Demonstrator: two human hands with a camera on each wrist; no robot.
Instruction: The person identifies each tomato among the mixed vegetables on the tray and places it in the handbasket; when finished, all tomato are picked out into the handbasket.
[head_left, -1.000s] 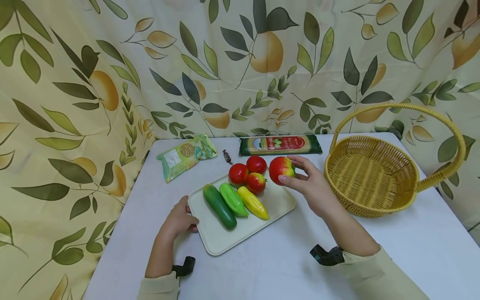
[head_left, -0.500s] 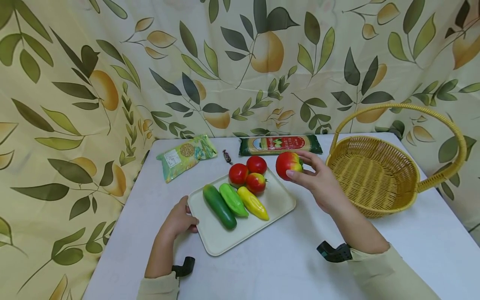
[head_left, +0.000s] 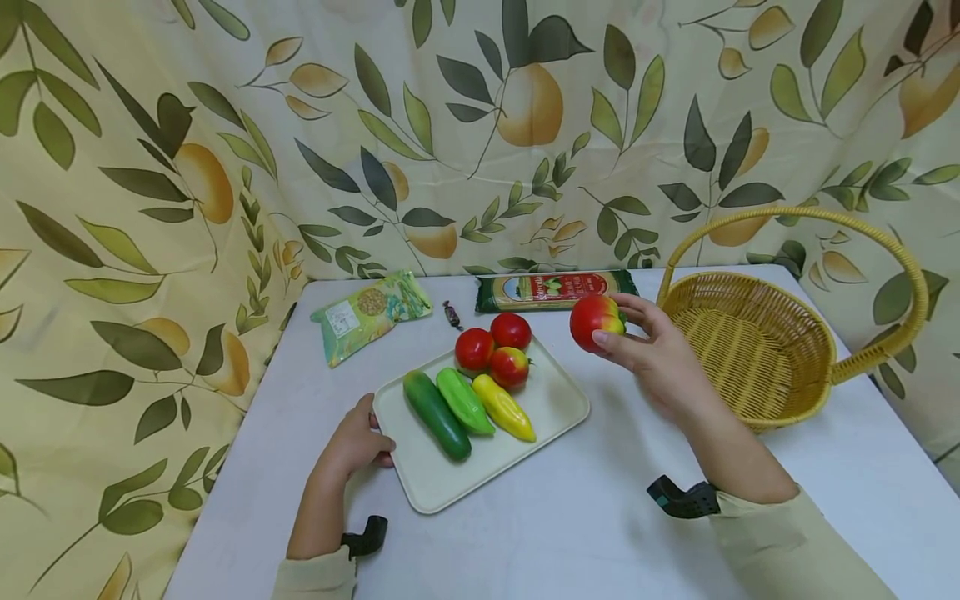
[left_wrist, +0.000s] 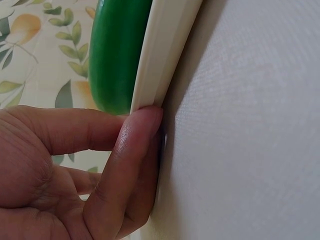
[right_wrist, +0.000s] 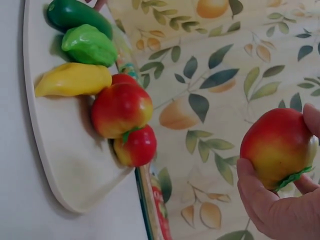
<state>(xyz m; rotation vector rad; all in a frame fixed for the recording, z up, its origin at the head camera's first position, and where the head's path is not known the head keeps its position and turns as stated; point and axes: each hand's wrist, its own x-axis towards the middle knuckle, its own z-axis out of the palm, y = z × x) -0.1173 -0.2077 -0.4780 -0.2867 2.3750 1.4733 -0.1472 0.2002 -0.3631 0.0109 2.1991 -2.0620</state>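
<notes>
My right hand [head_left: 671, 362] pinches a red-and-yellow toy tomato [head_left: 590, 323] between thumb and fingers, raised beyond the tray's right corner. Its green calyx [right_wrist: 294, 178] shows in the right wrist view. With its fingertips, my left hand [head_left: 354, 437] grips the left rim of a cream tray [head_left: 555, 410]. On that tray lie a dark green cucumber [head_left: 437, 417], a light green pepper [head_left: 464, 401] and a yellow pepper [head_left: 502, 407]. Behind them sit three more tomatoes [head_left: 510, 367], grouped together.
A yellow wicker basket [head_left: 750, 358] with a tall handle [head_left: 810, 212] stands to the right. At the back lie a green snack bag [head_left: 371, 317], a small wrapped candy [head_left: 452, 315] and a long green-and-red packet [head_left: 555, 289]. Leaf-patterned cloth [head_left: 420, 167] hangs behind the white table [head_left: 525, 533].
My right hand has moved right and slightly up with the tomato, from over the tray's edge toward the basket. The left hand stays at the tray's rim.
</notes>
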